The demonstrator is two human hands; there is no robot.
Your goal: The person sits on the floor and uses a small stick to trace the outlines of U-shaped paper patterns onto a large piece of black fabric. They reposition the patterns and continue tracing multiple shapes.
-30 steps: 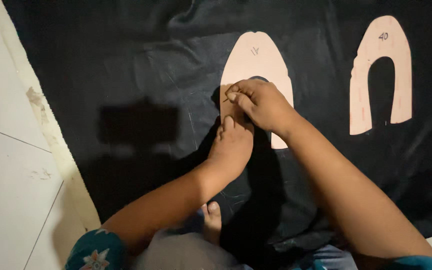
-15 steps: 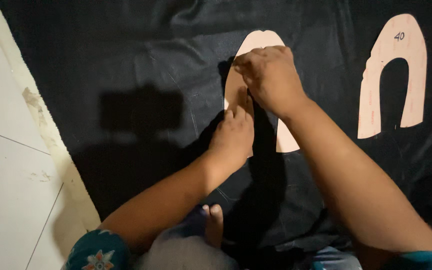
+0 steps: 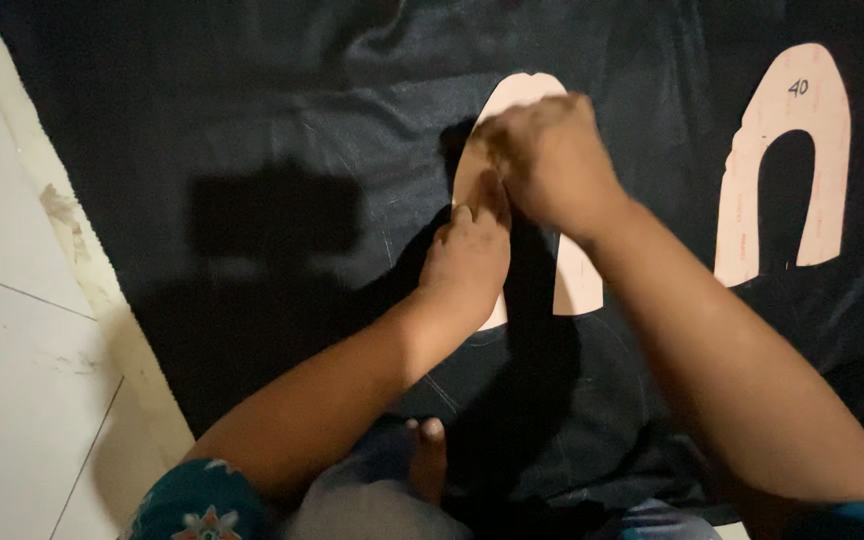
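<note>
Black fabric spread on floor – left hand pressing flat on paper pattern, right hand bunched at its edge, grip unclear. Risk: pattern slipping on slick cloth – outline skews.

Second pink horseshoe-shaped pattern piece at 2 o'clock on the cloth. White tiled floor along 9 o'clock. A bare toe at 6 o'clock.

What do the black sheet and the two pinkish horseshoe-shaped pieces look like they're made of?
The black sheet looks like thin woven fabric with a slight sheen: it folds and wrinkles softly. The horseshoe-shaped pieces look like stiff matte card or paper, lying flat with clean cut edges; which of the two I cannot tell.
</note>
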